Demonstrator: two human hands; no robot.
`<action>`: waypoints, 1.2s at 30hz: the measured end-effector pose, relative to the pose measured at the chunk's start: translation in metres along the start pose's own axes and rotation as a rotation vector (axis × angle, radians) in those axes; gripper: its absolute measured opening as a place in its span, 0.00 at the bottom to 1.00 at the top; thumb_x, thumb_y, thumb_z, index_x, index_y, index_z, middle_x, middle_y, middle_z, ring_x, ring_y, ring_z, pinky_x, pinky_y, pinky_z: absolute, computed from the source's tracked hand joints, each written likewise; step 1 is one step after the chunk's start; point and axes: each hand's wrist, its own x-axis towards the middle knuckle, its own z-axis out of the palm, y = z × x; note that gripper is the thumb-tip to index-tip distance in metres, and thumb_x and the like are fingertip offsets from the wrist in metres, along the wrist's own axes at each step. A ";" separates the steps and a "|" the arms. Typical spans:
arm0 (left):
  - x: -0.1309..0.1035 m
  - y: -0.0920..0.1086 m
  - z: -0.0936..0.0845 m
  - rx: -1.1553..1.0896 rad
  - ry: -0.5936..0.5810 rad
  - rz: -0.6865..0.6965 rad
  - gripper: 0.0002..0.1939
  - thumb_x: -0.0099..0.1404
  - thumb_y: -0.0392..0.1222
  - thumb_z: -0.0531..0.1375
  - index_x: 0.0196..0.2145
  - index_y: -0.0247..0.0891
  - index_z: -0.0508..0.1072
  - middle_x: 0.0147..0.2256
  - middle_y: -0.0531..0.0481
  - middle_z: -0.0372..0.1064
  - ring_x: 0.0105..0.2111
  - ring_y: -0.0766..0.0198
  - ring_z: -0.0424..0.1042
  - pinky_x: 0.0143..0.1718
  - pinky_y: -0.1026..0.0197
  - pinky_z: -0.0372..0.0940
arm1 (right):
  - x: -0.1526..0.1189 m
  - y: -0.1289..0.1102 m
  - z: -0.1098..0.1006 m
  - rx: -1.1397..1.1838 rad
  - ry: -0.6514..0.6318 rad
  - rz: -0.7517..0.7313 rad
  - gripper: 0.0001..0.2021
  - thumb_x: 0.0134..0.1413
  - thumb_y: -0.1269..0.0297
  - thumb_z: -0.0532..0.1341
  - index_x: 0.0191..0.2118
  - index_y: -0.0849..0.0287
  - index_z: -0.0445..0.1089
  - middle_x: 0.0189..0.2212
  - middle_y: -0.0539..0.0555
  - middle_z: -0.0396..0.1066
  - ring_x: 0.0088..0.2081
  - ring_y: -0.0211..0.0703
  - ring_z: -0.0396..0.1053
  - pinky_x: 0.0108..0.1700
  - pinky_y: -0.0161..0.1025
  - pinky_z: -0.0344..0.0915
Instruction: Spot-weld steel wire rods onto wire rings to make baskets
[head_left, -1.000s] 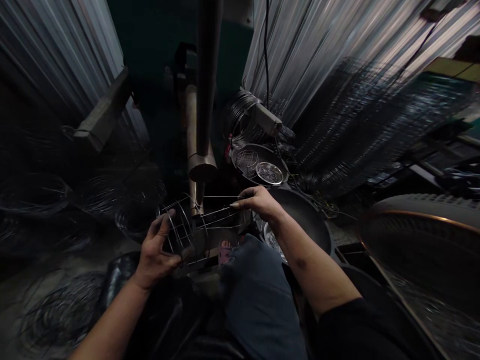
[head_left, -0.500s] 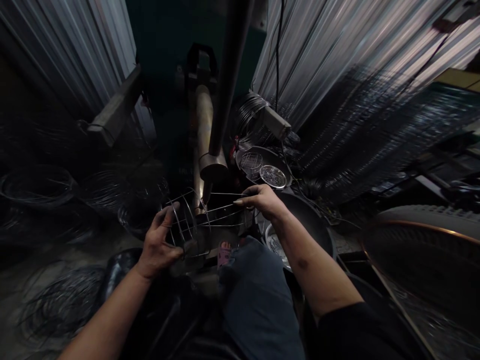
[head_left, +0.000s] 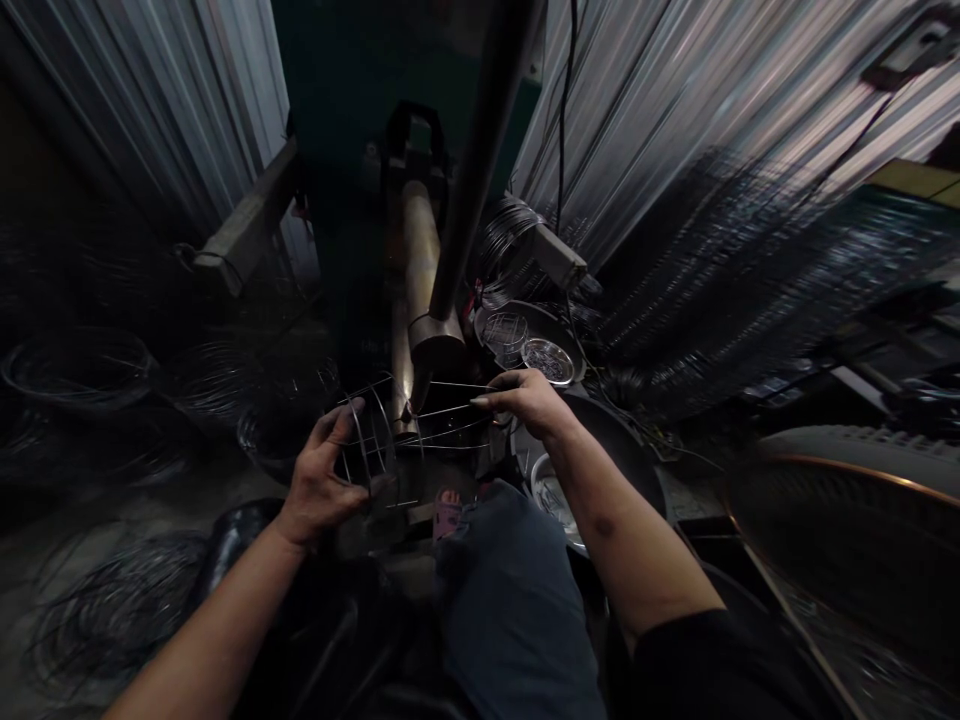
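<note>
Corrugated metal sheeting (head_left: 720, 110) walls in this dim workshop, with coils of dark wire (head_left: 112, 610) lying on the floor at your left. Your left hand (head_left: 322, 480) curls its fingers around the ring end of a wire cage frame (head_left: 405, 440), while your right hand (head_left: 525, 398) pinches the frame's long wires at the other end. You hold the frame lying on its side, just under the tip of a brass-coloured machine arm (head_left: 435, 345). Beyond your right hand, a metal tray (head_left: 566, 345) holds small round wire pieces.
</note>
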 end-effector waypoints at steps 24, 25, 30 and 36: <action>0.004 -0.009 0.001 0.001 -0.048 -0.061 0.44 0.49 0.51 0.69 0.61 0.44 0.61 0.56 0.44 0.62 0.54 0.50 0.66 0.57 0.47 0.63 | 0.014 0.008 -0.001 0.023 0.000 -0.061 0.16 0.24 0.59 0.74 0.22 0.63 0.73 0.15 0.47 0.65 0.19 0.34 0.60 0.22 0.34 0.58; 0.003 -0.010 0.002 -0.011 -0.046 -0.059 0.43 0.49 0.51 0.69 0.61 0.43 0.61 0.56 0.44 0.62 0.54 0.51 0.66 0.57 0.47 0.63 | 0.014 0.008 -0.001 0.025 0.000 -0.062 0.17 0.24 0.59 0.74 0.22 0.63 0.73 0.16 0.47 0.65 0.19 0.34 0.60 0.22 0.33 0.57; 0.004 -0.009 0.001 0.006 -0.046 -0.064 0.43 0.48 0.52 0.70 0.60 0.40 0.62 0.55 0.42 0.63 0.55 0.51 0.65 0.58 0.49 0.61 | 0.016 0.011 0.002 0.030 0.000 -0.080 0.16 0.25 0.59 0.74 0.22 0.63 0.72 0.15 0.46 0.64 0.18 0.33 0.59 0.23 0.34 0.58; 0.005 -0.003 -0.002 0.018 -0.042 -0.089 0.44 0.47 0.53 0.70 0.60 0.40 0.63 0.55 0.43 0.63 0.54 0.50 0.66 0.58 0.46 0.61 | 0.007 0.015 -0.011 -0.043 0.108 -0.225 0.18 0.31 0.55 0.72 0.30 0.63 0.77 0.25 0.52 0.73 0.28 0.41 0.69 0.33 0.37 0.64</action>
